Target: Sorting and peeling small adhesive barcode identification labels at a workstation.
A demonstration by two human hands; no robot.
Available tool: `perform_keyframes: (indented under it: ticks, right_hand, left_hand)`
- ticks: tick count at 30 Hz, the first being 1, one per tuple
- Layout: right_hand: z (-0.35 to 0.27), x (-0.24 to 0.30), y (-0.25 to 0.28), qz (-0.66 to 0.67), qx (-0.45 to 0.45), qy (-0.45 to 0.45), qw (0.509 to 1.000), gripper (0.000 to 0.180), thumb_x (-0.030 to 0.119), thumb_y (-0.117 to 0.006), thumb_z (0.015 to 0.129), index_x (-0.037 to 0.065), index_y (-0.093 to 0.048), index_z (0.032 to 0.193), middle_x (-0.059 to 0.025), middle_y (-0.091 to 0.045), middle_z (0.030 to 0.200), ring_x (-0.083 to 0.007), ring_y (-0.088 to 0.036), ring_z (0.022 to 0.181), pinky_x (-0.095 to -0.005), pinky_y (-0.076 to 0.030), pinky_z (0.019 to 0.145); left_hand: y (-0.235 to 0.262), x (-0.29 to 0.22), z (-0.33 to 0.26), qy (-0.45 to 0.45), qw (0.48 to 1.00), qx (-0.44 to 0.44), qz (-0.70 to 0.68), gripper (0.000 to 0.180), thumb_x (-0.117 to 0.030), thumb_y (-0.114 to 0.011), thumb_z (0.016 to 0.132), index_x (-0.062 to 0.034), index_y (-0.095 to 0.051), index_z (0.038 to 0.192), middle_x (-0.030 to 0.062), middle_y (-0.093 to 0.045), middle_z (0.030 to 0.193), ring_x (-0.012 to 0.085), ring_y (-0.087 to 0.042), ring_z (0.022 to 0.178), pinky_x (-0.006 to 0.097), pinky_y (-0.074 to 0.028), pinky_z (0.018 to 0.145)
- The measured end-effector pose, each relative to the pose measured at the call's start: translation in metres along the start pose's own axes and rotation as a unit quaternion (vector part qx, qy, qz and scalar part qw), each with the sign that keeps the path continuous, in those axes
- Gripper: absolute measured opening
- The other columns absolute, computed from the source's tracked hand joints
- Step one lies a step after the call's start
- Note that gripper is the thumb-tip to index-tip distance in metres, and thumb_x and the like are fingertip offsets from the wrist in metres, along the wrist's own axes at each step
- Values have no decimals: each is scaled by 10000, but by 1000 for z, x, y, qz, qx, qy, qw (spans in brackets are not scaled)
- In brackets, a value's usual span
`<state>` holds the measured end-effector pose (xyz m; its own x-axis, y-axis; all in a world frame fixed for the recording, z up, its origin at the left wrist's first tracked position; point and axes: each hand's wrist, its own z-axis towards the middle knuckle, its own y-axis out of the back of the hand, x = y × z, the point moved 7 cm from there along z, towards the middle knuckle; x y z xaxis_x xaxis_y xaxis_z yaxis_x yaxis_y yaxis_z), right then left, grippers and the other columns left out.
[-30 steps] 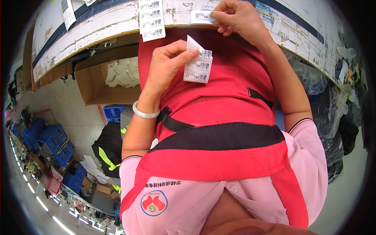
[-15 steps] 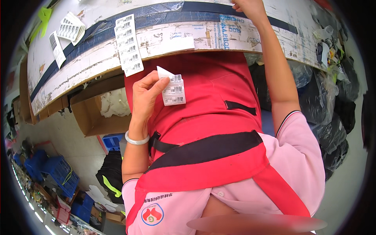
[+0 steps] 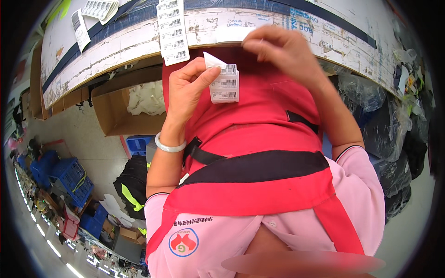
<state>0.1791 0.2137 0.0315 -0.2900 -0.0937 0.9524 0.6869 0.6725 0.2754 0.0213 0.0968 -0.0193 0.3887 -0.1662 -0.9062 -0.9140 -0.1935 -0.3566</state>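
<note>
My left hand (image 3: 187, 88) pinches a short strip of white barcode labels (image 3: 225, 88) between thumb and forefinger, in front of the red apron (image 3: 259, 129). The strip's top corner is folded over, showing its blank back. My right hand (image 3: 282, 51) hangs over the front edge of the table, to the right of the strip and apart from it. Its fingers are bent and smeared by motion, so whether it holds anything is unclear. A longer strip of barcode labels (image 3: 174, 32) lies on the table and overhangs the edge, beyond my left hand.
The worn white table (image 3: 125, 44) has dark blue tape along it. More label sheets (image 3: 99, 9) and a single label (image 3: 80, 30) lie at its far left. Beneath stands an open cardboard box (image 3: 109, 111) holding white paper scraps. Plastic bags (image 3: 384, 129) crowd the right side.
My right hand has come back from the far side of the table toward the left hand. The left hand still holds the label strip. The whole view has shifted slightly.
</note>
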Motion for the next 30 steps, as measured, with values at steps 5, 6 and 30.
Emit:
perform_keyframes:
  ticks: [5,6,30]
  right_hand:
    - [-19,-4,-31,103,33,-83,991,135,105,-666,887,-14,-702,939,-22,-664,788,-70,-582,695,-212,-485,640]
    - [-20,-3,-30,89,24,-81,992,135,109,-666,889,-14,-703,932,-22,-663,789,-69,-578,691,-212,-484,638]
    - [-18,-32,-48,186,43,-179,965,169,169,-702,888,8,-694,937,-14,-650,832,-56,-573,662,-217,-491,574]
  left_hand:
    - [-6,-4,1,-26,999,15,37,88,-29,-678,885,36,-699,941,18,-646,887,74,-583,804,208,-452,715]
    - [-6,-4,0,-33,999,8,37,84,-26,-679,884,35,-699,939,17,-645,885,73,-581,800,206,-450,712]
    - [3,-2,-2,-63,995,-15,76,65,-22,-695,866,28,-711,904,26,-643,866,78,-573,786,213,-449,690]
